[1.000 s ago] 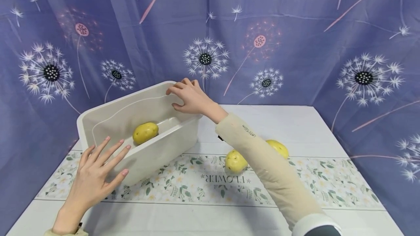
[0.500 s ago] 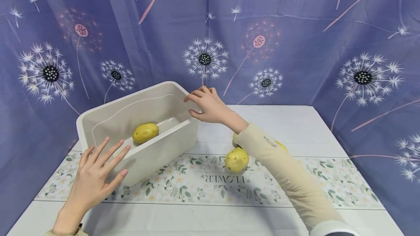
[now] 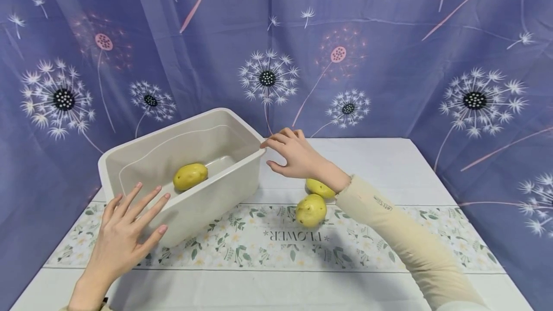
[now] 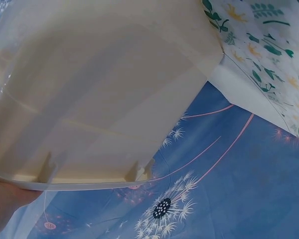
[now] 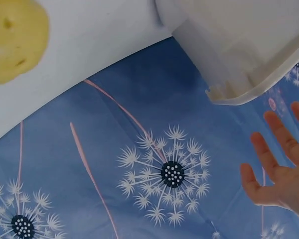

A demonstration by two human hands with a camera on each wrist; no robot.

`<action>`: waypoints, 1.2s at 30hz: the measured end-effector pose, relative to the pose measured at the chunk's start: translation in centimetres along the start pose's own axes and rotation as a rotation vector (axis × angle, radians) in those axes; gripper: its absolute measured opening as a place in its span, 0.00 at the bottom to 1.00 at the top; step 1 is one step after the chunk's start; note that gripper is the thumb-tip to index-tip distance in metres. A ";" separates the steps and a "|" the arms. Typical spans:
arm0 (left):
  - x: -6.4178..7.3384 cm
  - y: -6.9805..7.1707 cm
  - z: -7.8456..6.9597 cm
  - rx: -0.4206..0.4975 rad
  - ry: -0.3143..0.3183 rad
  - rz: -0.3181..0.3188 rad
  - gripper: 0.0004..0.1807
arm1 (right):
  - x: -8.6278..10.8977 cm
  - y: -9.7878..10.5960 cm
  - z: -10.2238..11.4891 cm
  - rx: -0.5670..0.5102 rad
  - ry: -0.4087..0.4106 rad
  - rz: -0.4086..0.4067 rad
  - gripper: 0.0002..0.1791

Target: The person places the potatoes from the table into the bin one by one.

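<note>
Here's my left hand (image 3: 123, 234), fingers straight and spread over the near rim of the deep, pale beige plastic tub (image 3: 220, 196), clutching nothing; I'd call it a light steadying touch, though how hard it presses I can't tell. The tub sits slantwise, open side up, so its high walls hem in one smooth oval yellow potato (image 3: 190, 176) lying on the floor inside. Over to my right hand (image 3: 298, 155): released, thumb and fingers apart, poised by the tub's right corner. Below that wrist, outside the tub, a rounded yellow potato (image 3: 311, 210) rests on the floral-printed band (image 3: 237, 244) of the white tablecloth (image 3: 354, 157); just behind sits another yellow potato (image 3: 319, 188), partly hidden by my wrist, both within easy reach.
</note>
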State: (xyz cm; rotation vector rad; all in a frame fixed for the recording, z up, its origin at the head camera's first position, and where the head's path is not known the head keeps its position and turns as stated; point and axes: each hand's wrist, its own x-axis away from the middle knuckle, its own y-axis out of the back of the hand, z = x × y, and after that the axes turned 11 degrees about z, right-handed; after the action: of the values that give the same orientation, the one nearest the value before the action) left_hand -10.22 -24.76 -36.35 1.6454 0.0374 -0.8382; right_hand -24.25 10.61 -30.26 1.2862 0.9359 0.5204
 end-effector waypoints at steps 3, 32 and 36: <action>0.1 0.0 0.0 0.001 0.003 0.003 0.32 | 0.9 -0.1 0.0 0.011 0.020 0.005 0.18; 0.2 -0.1 0.1 -0.007 0.005 0.020 0.32 | 8.3 -2.3 -1.5 0.024 -0.059 0.188 0.22; 0.2 0.0 0.1 -0.006 0.011 0.024 0.32 | 9.0 -2.7 -1.6 0.016 -0.061 0.184 0.23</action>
State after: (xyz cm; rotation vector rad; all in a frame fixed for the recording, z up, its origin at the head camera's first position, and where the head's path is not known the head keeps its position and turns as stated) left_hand -10.11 -24.90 -36.46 1.6419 0.0275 -0.8096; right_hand -21.04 17.92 -35.50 1.4028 0.7763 0.6142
